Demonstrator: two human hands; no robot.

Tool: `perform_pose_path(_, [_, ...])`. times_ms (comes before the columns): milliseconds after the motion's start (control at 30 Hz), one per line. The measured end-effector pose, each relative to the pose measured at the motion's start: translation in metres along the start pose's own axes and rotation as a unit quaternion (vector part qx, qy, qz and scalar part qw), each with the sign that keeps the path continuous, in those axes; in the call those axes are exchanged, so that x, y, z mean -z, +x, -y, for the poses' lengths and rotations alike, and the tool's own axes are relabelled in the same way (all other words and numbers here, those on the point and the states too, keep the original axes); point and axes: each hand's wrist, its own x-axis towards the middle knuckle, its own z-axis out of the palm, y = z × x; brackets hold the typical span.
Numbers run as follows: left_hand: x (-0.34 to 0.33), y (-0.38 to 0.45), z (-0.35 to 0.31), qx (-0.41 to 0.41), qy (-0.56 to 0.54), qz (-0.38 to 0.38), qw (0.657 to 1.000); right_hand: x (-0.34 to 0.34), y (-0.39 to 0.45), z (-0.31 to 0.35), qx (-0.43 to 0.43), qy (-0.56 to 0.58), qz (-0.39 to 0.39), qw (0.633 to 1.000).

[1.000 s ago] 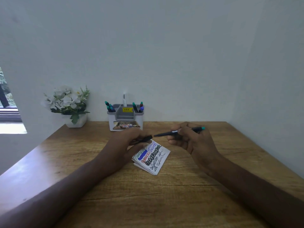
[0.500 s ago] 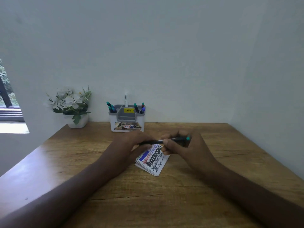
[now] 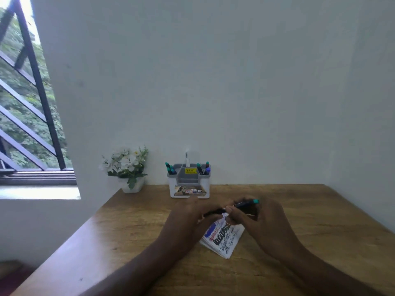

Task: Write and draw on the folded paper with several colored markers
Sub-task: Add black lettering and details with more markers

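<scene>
One folded white paper (image 3: 223, 238) with blue, red and black scribbles lies on the brown wooden table (image 3: 299, 221), under two hands. The left hand (image 3: 188, 218) and right hand (image 3: 258, 218) both curl their fingers round one black marker with a teal end (image 3: 245, 204), held just above the paper. One white pen holder (image 3: 189, 186) holds about six more markers. Its labels are too blurry to read. One white flower pot (image 3: 130, 185) stands beside it.

Brown wood-grain bench (image 3: 299, 221). White folded paper (image 3: 224, 238) with blue block, red script, thick black scribble and thin black lines. Black marker (image 3: 239, 205), teal end. White-and-grey holder (image 3: 189, 184), yellow label; its markers teal, blue, red. White flowers (image 3: 126, 161), green leaves, white pot.
</scene>
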Motion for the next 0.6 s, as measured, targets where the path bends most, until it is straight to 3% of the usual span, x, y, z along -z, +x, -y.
perform_pose_path(133, [-0.004, 0.001, -0.003, 0.01, -0.018, 0.038, 0.999, -0.005, -0.009, -0.006, 0.019, -0.038, 0.016, 0.999])
perform_pose_path(200, [-0.004, 0.001, -0.001, 0.042, -0.038, 0.016, 0.998, -0.005, -0.009, -0.009, 0.016, -0.023, 0.025, 0.999])
perform_pose_path(367, [0.013, 0.016, 0.011, 0.114, -0.087, -0.136, 0.98, -0.001, -0.001, -0.021, -0.011, -0.019, 0.041, 0.999])
perform_pose_path(600, [0.056, 0.089, 0.055, 0.21, 0.018, -0.286, 0.935, -0.001, 0.004, -0.031, -0.004, -0.034, 0.092, 0.995])
